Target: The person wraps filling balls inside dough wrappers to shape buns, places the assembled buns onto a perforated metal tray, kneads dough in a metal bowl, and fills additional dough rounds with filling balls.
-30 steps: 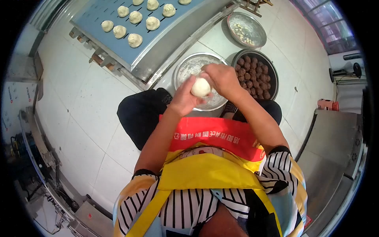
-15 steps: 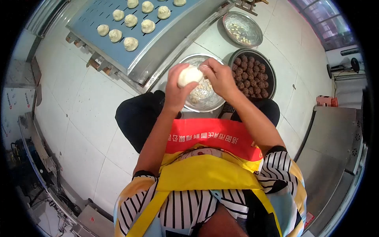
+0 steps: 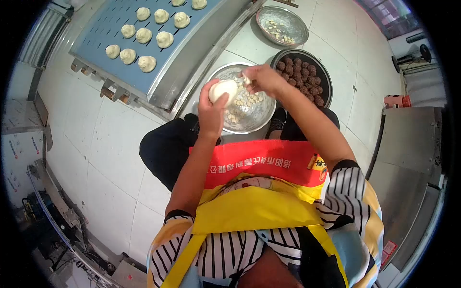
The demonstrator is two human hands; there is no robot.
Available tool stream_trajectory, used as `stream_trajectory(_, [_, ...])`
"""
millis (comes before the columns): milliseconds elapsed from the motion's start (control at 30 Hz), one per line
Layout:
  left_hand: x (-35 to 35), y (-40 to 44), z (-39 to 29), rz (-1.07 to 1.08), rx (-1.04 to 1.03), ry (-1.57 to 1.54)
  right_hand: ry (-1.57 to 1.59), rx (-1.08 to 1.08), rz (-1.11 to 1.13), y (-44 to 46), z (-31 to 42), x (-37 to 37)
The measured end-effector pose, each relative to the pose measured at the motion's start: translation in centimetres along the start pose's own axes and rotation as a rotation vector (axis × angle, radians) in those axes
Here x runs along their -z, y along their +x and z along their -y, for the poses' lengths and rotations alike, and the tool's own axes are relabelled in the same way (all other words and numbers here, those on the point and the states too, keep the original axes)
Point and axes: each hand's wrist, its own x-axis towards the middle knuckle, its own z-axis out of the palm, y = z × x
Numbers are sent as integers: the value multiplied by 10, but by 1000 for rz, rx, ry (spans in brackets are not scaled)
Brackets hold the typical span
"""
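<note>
Left hand [image 3: 211,109] cups dough [image 3: 224,90], right hand [image 3: 261,79] pinches a scrap [image 3: 247,79] (bowl [image 3: 261,117] beneath, 12 o'clock, presumably for catching scraps).

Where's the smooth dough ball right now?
In the head view, the smooth dough ball is in the left hand, over the left side of the near metal bowl, left of the right hand.

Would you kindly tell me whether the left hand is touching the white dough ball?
Touching: the head view shows the left hand cupping the white dough ball, its thumb lying against the near side.
</note>
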Motion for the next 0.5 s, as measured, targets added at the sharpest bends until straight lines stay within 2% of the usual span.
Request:
stream_trajectory(67, [-2, -4, -13, 100, 248, -342, -162, 74, 64, 0, -13, 1])
stream_trajectory(100, [-1, -7, -19, 147, 376, -506, -338, 263, 2, -2, -17, 0])
stream_trajectory(133, [-2, -6, -16, 73, 492, -494, -514, 456, -65, -4, -21, -3])
stream_trajectory(167, [1, -4, -15, 127, 506, -485, -687, 651, -138, -6, -24, -5])
stream_trajectory(200, [5, -3, -15, 184, 519, -477, -527, 721, -61, -20, -8, -9])
stream_trajectory(233, [5, -2, -14, 240, 530, -473, -535, 768, -4, -42, 9, -20])
stream_trajectory(300, [-7, -2, -14, 204, 529, -333, -555, 859, 99, -82, 30, -43])
stream_trajectory(400, [-22, -3, -24, 234, 512, -195, -712, 838, 35, -84, 26, -38])
stream_trajectory(500, [-40, -5, -32, 123, 479, -322, -596, 754, 57, -100, 33, -41])
